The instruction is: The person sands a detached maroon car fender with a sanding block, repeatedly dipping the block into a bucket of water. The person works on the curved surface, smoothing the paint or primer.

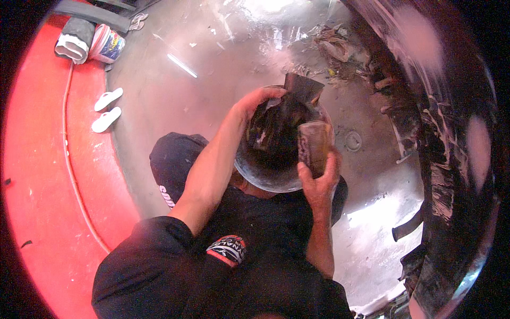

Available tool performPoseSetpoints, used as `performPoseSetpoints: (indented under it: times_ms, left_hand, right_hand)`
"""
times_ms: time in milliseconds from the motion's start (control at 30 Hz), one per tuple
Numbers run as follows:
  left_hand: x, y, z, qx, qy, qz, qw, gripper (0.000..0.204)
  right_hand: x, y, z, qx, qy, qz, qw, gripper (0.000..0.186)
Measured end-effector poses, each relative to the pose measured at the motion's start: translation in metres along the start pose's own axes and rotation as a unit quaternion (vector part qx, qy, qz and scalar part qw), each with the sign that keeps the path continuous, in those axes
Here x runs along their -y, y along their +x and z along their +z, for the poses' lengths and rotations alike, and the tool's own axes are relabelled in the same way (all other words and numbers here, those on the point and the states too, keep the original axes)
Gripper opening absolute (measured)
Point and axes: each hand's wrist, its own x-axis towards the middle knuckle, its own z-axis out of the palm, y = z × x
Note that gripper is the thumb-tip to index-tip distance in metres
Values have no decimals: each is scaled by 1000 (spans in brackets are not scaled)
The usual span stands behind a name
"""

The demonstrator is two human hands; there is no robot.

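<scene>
A round, dark, bowl-like metal vessel [268,178] rests in front of my lap, with a shiny rim and a dark inside. My left hand [260,101] is closed on its far left edge, thumb and fingers reaching toward a dark, flat-sided piece [304,87] that stands up at the far rim. In my right hand [321,181] is a worn can-like container [313,142] with a faded, dirty label. I hold it tilted over the right side of the vessel. What lies inside the vessel is too dark to make out.
White slippers [107,119] lie on the grey floor [159,111] by a red wall [37,159] with a hose [68,149] along it. A bucket [108,43] stands at the far left. Crumpled debris [340,48] lies far right, beside a large dark vehicle-like body [457,133].
</scene>
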Motion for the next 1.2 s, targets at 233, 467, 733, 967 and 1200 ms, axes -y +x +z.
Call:
performPoseSetpoints:
  times_ms: [233,467,733,967,1200]
  left_hand:
    - [14,-4,19,-6,-52,0,999,44]
    - [36,0,7,16,-65,-45,997,60]
    - [51,22,-14,-234,488,73,837,80]
    - [73,-52,54,-316,362,232,846,75]
    - [57,-78,60,-166,100,190,962,29]
  right_hand:
    - [-14,-7,56,69,225,180,955,64]
    - [-3,-3,42,41,184,117,975,59]
    - [-7,-4,22,-29,119,115,986,60]
    - [-5,3,36,-71,507,211,833,55]
    - [18,-9,21,-3,525,283,803,48]
